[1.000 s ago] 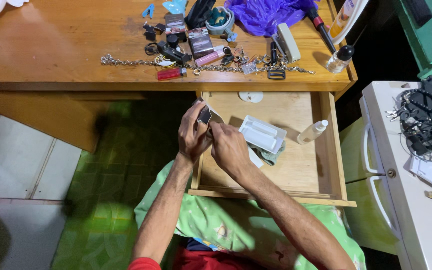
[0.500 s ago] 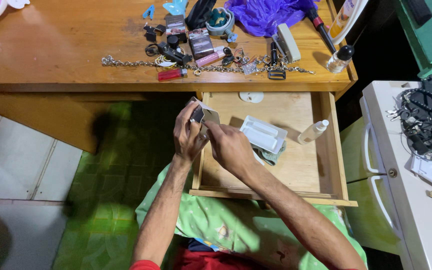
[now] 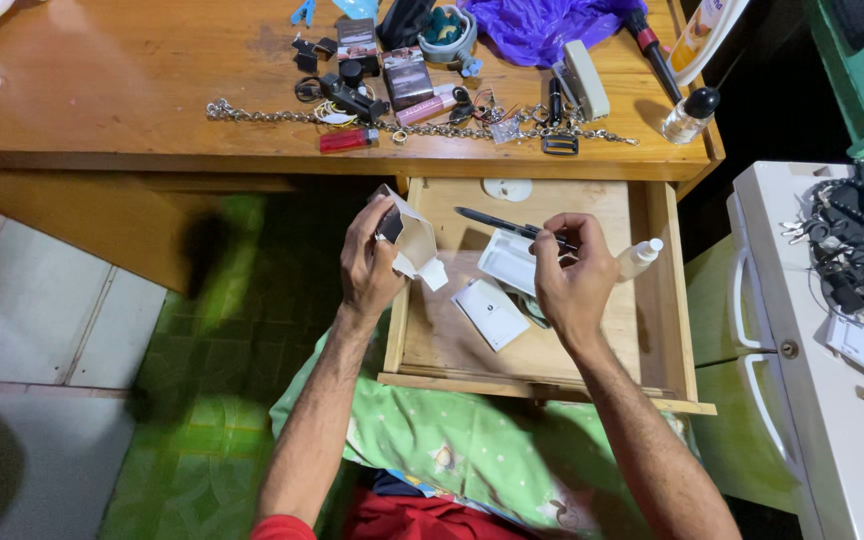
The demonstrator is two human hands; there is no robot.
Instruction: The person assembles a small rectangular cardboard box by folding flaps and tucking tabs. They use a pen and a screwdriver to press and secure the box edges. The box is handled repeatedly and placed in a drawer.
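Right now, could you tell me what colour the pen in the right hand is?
Black, seen in the head view: the pen.

Warm light from above, bright on the bench (image 3: pixel 132 90) w/ soft glare at top left. Deep shadow under the bench front & down the dark gap at right. Floor (image 3: pixel 202 420) has a green cast, mottled, slightly soft. Drawer (image 3: pixel 642 330) well lit, sharp. Left hand (image 3: pixel 367 265) & right hand (image 3: pixel 574 280) crisp, no motion blur. Slight wide-angle bending at the edges.

Opened white box (image 3: pixel 410 238) upright; black pen (image 3: pixel 507 227) level.
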